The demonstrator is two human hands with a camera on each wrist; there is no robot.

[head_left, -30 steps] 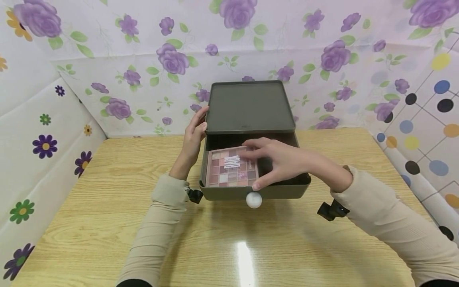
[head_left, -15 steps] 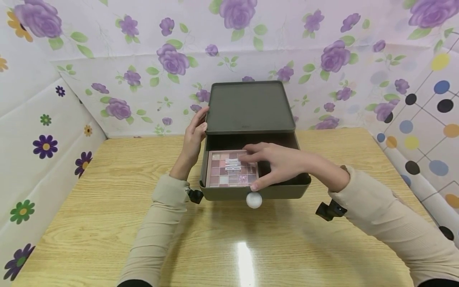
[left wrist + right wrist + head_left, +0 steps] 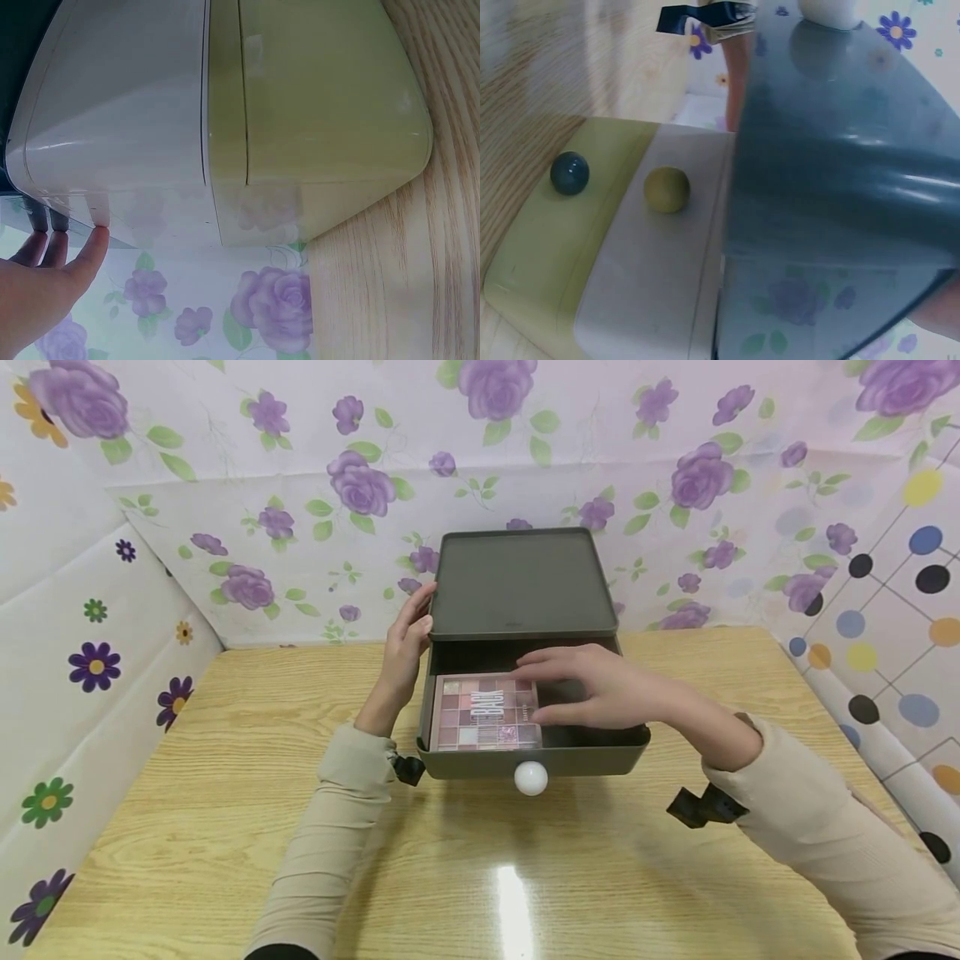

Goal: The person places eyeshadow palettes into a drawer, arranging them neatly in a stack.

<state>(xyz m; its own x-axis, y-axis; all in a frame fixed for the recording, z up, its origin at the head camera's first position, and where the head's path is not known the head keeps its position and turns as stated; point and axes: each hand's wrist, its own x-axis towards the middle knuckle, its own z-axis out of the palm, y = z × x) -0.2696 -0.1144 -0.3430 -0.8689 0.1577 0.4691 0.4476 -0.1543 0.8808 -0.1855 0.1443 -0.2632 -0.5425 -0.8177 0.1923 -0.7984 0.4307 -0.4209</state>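
Observation:
A dark grey drawer (image 3: pixel 592 762) with a white knob (image 3: pixel 531 778) stands pulled out of the top tier of a small drawer unit (image 3: pixel 525 585). Inside it, on the left, an eyeshadow palette (image 3: pixel 486 718) lies face up, its cover showing coloured squares and the word BACK. My right hand (image 3: pixel 600 689) hovers over the drawer, thumb and fingers extended at the palette's right edge. Against the unit's left side rests my left hand (image 3: pixel 401 660); in the left wrist view its fingertips touch the side wall. The right wrist view hides most of the right hand behind the drawer.
Below the grey drawer sit a white drawer (image 3: pixel 649 270) with a yellow-green knob (image 3: pixel 667 190) and a pale green drawer (image 3: pixel 559 240) with a dark knob (image 3: pixel 570 173). The wooden table (image 3: pixel 450 877) carries the unit, with flowered cloth (image 3: pixel 300 518) behind.
The palette has settled from slightly raised to flat in the drawer. My right hand's thumb has come away from the drawer's front edge, and that hand has shifted right. My left hand stays put.

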